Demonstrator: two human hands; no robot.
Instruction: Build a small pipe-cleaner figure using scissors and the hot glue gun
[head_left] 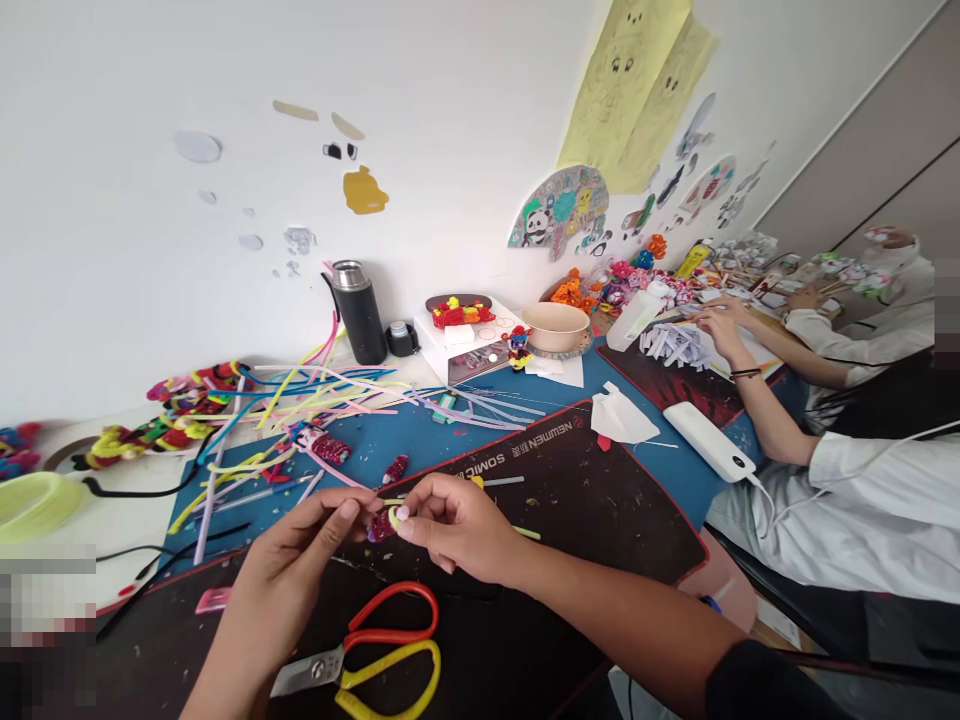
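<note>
Between my hands, above the dark desk mat [570,500], is a small dark-red sparkly pipe-cleaner piece [381,526] with a pale yellow pipe cleaner [394,516] at its right end. My left hand [300,555] pinches it from the left, thumb against fingers. On the other side, my right hand [457,525] is closed on the yellow pipe cleaner at the fingertips. Part of the piece is covered by my fingers. Just below lies a pair of scissors [390,640] with one red and one yellow handle. Another dark-red sparkly piece [395,468] rests beyond my hands.
Loose pipe cleaners [337,385] spread across the blue mat at left, near finished pipe-cleaner figures [180,410]. A black thermos [359,312] and beige bowl [555,325] stand by the wall. To the right are a white power bank [709,442], paper strips [675,345] and co-workers' arms [757,390].
</note>
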